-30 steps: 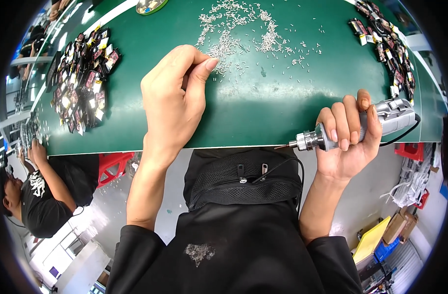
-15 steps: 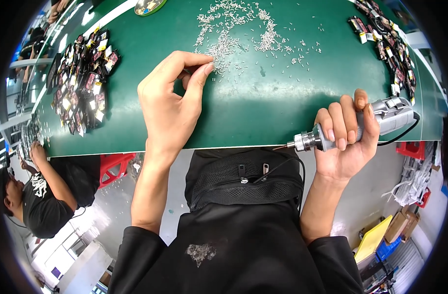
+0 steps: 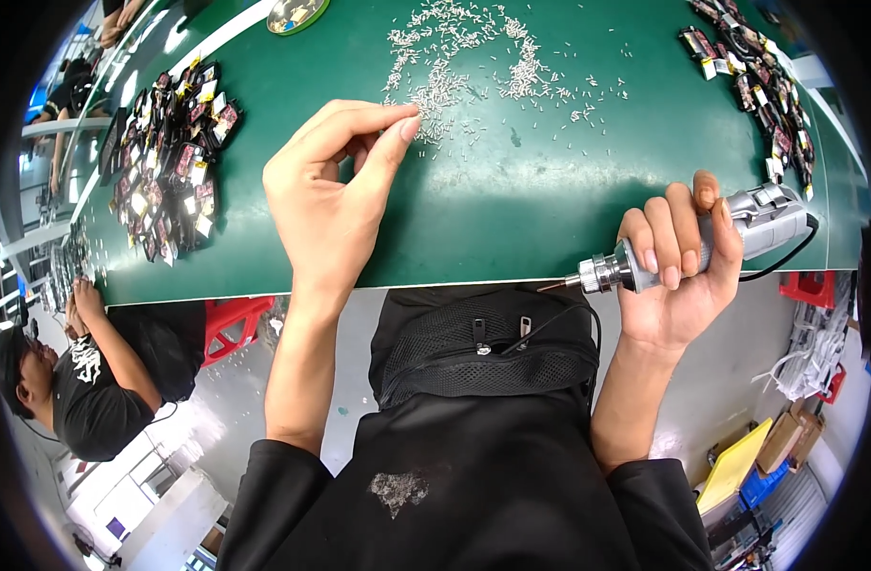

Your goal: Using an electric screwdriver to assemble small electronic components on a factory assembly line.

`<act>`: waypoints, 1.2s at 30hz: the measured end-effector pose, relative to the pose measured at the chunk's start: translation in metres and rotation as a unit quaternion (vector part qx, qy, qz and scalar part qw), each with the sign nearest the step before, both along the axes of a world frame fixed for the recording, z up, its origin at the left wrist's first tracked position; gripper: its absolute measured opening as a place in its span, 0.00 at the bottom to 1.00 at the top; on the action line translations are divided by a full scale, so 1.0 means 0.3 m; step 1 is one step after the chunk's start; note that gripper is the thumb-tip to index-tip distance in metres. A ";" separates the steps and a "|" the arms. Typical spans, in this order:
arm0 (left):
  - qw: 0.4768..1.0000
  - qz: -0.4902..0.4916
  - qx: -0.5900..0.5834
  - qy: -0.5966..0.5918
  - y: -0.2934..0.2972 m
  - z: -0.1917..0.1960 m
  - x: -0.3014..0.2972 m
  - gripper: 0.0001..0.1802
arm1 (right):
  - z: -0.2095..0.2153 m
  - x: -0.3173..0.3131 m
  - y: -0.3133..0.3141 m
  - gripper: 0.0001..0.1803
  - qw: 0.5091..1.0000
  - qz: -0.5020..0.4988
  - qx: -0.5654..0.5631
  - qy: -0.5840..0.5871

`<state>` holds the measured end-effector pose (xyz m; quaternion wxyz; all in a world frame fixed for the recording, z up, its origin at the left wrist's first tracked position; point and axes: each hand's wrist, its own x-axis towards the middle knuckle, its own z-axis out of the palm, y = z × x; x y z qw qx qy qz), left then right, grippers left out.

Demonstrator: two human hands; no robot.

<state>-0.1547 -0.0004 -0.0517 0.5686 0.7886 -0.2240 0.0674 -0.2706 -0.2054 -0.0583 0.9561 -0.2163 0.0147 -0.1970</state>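
Moved: your left hand slid its fingertips up the mat since the earlier frames, from just short of the screw pile to its near edge; right hand barely shifted.
Left grip: thumb and index were pinched together at the pile's lower edge. Couldn't tell whether a screw was actually caught between them; too small to see.
Right grip: your right hand was clenched around the electric screwdriver, bit pointing left, held off the table's near edge over your lap.
Cord: black cable ran off the driver's rear toward the right.
Screws: small silver screws lay scattered loosely on the green mat, top centre, densest just beyond your left fingertips.
Left pile: dark small parts with shiny faces heaped on the mat, well apart from your left hand.
Right pile: similar parts in a strip along the far right edge, above the driver.
Dish: round tin at the top edge, left of the screws.
Nearby: another person sat lower left, not involved.
Technique: my read, you'd have done better picking a stray off the fringe than digging into the dense clump; pinch by the shank, one at a time, head clear for the bit.
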 end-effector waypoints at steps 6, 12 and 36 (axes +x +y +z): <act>0.971 -0.119 -0.124 0.168 -0.025 0.024 -0.143 0.09 | 0.049 0.000 -0.003 0.10 0.998 -0.015 0.025 -0.053; 0.920 -0.176 -0.208 0.283 -0.066 0.034 -0.227 0.14 | 0.172 0.016 0.043 0.06 0.996 -0.066 0.014 -0.056; 0.917 -0.196 -0.192 0.289 -0.082 0.036 -0.269 0.14 | 0.178 0.006 0.070 0.05 0.993 -0.105 -0.049 -0.038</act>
